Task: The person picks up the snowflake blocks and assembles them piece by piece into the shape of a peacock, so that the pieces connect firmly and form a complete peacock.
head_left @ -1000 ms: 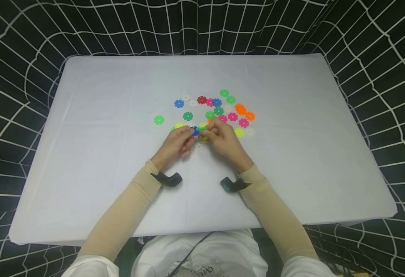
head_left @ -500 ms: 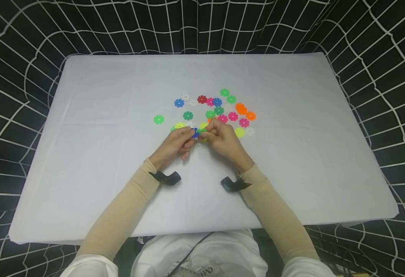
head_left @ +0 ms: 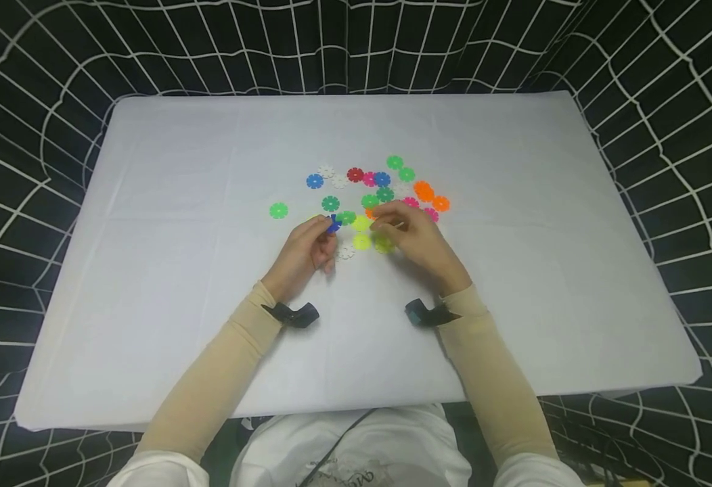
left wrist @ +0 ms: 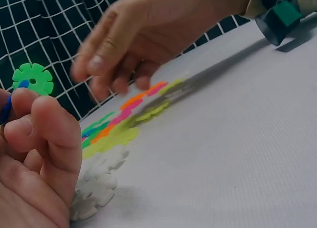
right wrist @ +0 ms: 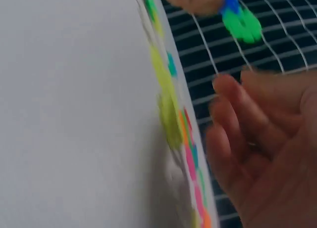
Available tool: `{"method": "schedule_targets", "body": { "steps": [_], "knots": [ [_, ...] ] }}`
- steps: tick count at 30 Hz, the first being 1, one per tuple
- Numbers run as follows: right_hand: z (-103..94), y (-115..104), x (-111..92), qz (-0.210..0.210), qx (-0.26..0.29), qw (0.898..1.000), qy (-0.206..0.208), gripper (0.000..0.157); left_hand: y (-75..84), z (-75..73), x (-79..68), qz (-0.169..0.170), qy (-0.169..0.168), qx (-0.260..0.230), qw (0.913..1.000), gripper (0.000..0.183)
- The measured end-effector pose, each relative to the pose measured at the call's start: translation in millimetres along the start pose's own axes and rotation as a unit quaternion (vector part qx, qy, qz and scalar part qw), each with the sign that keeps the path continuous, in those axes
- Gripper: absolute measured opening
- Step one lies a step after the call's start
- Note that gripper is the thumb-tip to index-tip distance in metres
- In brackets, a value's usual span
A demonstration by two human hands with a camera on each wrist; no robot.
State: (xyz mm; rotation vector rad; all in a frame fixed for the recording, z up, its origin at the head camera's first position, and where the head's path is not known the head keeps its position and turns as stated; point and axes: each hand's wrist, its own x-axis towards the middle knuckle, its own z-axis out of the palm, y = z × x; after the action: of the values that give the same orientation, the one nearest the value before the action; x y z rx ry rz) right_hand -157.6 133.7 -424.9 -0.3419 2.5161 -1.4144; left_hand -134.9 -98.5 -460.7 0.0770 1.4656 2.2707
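My left hand [head_left: 301, 253] pinches a dark blue notched plastic disc [head_left: 334, 224] between thumb and finger, above the table. A bright green notched disc [left wrist: 45, 83] is slotted edge-on into the blue one and stands out from the fingertips; the right wrist view shows the joined green disc against the net. To the right, my right hand [head_left: 419, 240] hovers over the loose discs, fingers loosely curved, with nothing between thumb and fingers. Yellow discs [head_left: 362, 241] lie just below and beside its fingertips. Most of the blue disc is hidden behind the left fingers in the left wrist view.
Loose notched discs lie across the middle of the white table [head_left: 167, 270]: orange discs [head_left: 424, 191] at the right, a red disc [head_left: 354, 175] at the back, a lone green disc [head_left: 279, 210] at the left. White discs [left wrist: 94, 194] lie near the left hand. A white net [head_left: 258, 40] surrounds the table.
My right hand has let go of the green disc and moved right, uncovering yellow discs. The green disc stays joined to the blue one in my left hand, which has shifted slightly left.
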Motion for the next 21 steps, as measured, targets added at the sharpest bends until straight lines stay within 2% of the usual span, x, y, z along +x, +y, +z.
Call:
{"method": "schedule_targets", "body": {
  "steps": [2, 4, 8, 12, 15, 18, 21],
  "knots": [
    [-8.0, 4.0, -0.5, 0.013, -0.03, 0.999, 0.022, 0.023, 0.7, -0.4, 0.2, 0.003, -0.002, -0.012, 0.9999, 0.024],
    [-13.6, 7.1, -0.8, 0.019, -0.063, 0.998, 0.024, 0.022, 0.9, -0.8, 0.2, 0.003, -0.003, -0.019, 0.9998, 0.023],
    [-17.5, 10.3, -2.3, 0.022, -0.114, 0.993, -0.026, 0.028, 0.6, -1.5, 0.2, 0.003, 0.002, -0.027, 0.9996, 0.019],
    [-15.6, 8.4, -4.7, 0.041, -0.197, 0.977, -0.066, 0.041, -0.5, -2.0, 0.6, 0.006, 0.008, -0.04, 0.9992, 0.016],
    [-12.4, 5.2, -6.3, 0.055, -0.25, 0.963, -0.08, 0.047, -1.1, -1.7, 0.9, 0.01, 0.011, -0.044, 0.9989, 0.014],
    [-8.9, 1.4, -6.9, 0.057, -0.252, 0.962, -0.083, 0.043, -1.2, -1.4, 1.1, 0.009, 0.015, -0.046, 0.9988, 0.011],
    [-4.7, -0.9, -5.7, 0.039, -0.222, 0.972, -0.072, 0.031, -0.9, -1.7, 1.3, 0.005, 0.022, -0.045, 0.9987, 0.006]
  ]
}}
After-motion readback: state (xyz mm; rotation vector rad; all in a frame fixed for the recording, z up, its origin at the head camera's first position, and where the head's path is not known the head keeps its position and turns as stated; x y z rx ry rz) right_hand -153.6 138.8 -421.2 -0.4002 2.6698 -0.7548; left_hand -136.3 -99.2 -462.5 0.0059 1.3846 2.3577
